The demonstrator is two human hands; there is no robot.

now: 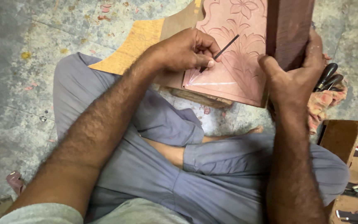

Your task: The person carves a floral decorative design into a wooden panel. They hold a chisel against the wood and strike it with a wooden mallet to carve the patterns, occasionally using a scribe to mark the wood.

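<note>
Pink carved panel (233,54), flat with floral relief, lies on the floor before your crossed legs. Your left hand (185,52) pinches a thin dark chisel (220,52) against it; your right hand (297,76) clasps a squared wooden block (289,29).

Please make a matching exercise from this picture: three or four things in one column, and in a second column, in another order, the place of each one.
Things:
1. thin dark tool
2. pink carved slab
3. dark wooden block
4. black-handled tools

Places:
A. gripped by the right hand at the slab's right edge
B. lying on a patterned cloth, right of the right hand
C. pinched in the left hand, tip on the slab
D. resting on a wooden board in front of the crossed legs

Pairs: 1-C, 2-D, 3-A, 4-B
</note>
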